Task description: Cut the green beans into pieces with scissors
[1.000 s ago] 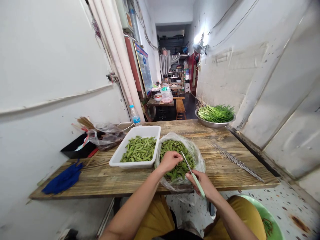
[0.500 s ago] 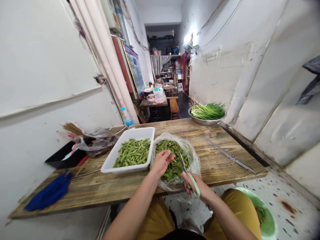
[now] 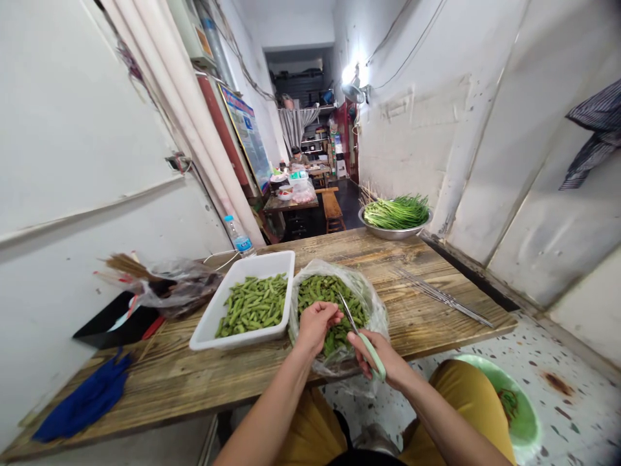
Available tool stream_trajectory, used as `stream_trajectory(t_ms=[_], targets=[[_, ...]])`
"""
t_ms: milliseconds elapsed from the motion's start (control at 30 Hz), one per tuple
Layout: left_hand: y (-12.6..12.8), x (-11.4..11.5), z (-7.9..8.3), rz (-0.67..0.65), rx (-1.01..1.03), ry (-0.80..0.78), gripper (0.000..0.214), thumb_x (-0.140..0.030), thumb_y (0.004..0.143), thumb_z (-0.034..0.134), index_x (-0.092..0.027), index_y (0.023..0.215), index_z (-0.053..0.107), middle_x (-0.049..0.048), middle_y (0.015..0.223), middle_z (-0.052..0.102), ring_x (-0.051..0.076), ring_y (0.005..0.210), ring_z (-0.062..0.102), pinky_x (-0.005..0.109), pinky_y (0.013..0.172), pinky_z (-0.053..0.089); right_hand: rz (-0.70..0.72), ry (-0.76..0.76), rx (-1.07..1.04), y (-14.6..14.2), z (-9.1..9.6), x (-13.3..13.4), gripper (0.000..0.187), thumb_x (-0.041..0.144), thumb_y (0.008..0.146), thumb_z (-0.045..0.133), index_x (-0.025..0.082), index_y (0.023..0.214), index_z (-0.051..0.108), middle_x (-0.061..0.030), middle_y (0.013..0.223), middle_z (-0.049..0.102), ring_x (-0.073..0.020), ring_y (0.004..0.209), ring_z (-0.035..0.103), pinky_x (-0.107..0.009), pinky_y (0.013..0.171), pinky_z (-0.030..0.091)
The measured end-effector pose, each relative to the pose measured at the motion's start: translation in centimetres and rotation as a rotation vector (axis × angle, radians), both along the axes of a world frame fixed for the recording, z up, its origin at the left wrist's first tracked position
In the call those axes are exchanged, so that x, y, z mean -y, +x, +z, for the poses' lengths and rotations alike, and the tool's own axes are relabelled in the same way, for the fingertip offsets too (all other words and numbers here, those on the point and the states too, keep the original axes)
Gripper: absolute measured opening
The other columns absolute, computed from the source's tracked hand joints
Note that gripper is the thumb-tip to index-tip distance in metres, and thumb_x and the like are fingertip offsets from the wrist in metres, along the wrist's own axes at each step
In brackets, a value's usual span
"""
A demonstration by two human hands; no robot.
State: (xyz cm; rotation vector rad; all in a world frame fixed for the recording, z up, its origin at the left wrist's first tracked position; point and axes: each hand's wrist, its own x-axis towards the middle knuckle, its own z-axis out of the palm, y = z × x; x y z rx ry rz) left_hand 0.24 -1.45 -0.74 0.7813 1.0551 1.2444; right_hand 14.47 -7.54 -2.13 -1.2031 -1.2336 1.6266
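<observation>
A clear plastic bag (image 3: 376,309) full of green bean pods (image 3: 317,290) lies open on the wooden table (image 3: 194,378) in front of me. My left hand (image 3: 316,323) is curled inside the bag, its fingers closed on a pod. My right hand (image 3: 383,357) grips green-handled scissors (image 3: 361,338) at the bag's right side, blades pointing up toward my left hand. Left of the bag, a white tray (image 3: 213,323) holds several trimmed pods (image 3: 252,304).
A metal bowl of long green stalks (image 3: 395,213) sits at the far right corner; metal skewers (image 3: 439,294) lie nearby. A black box with bagged sticks (image 3: 140,294), a blue cloth (image 3: 80,401) and a water bottle (image 3: 239,236) are at left. A green basin (image 3: 519,414) sits on the floor. A person sits far down the corridor.
My left hand shifted within the bag and closed on a pod. The scissors' blades moved nearer my left hand. The camera view drifted, so the table appears further left.
</observation>
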Motion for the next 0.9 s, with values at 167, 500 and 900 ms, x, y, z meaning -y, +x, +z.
stream_trajectory(t_ms=[167,500,900], targets=[[0.2,0.5,-0.5,0.008,-0.002,-0.017,0.026,-0.026,0.053,0.076,-0.011,0.063,0.057,0.0028,0.059,0.063,0.01,0.056,0.06,0.02,0.054,0.046,-0.011,-0.029,0.035,-0.2,-0.6,-0.1,0.045,0.063,0.07,0.056,0.021,0.063,0.04,0.0114,0.039,0.037,-0.0047,0.027,0.033,-0.017,0.026,0.026],[-9.1,-2.5,0.9,0.546,-0.712,0.249,0.023,-0.031,0.068,0.059,-0.015,0.085,0.056,0.0048,0.072,0.066,0.019,0.067,0.063,0.033,0.07,0.049,0.068,-0.057,0.057,2.0,-1.8,1.1,0.042,0.06,0.072,0.058,0.019,0.078,0.048,0.0104,0.046,0.039,-0.0042,0.031,0.034,-0.016,0.028,0.03],[-0.7,-4.8,1.9,-0.025,-1.706,0.406,0.019,-0.027,0.078,0.054,-0.021,0.074,0.071,0.0089,0.085,0.066,0.026,0.094,0.055,0.042,0.085,0.03,-0.035,0.019,-0.037,3.0,-1.0,2.0,0.04,0.058,0.078,0.052,0.019,0.071,0.044,0.0075,0.054,0.041,-0.0052,0.04,0.037,-0.018,0.036,0.033]])
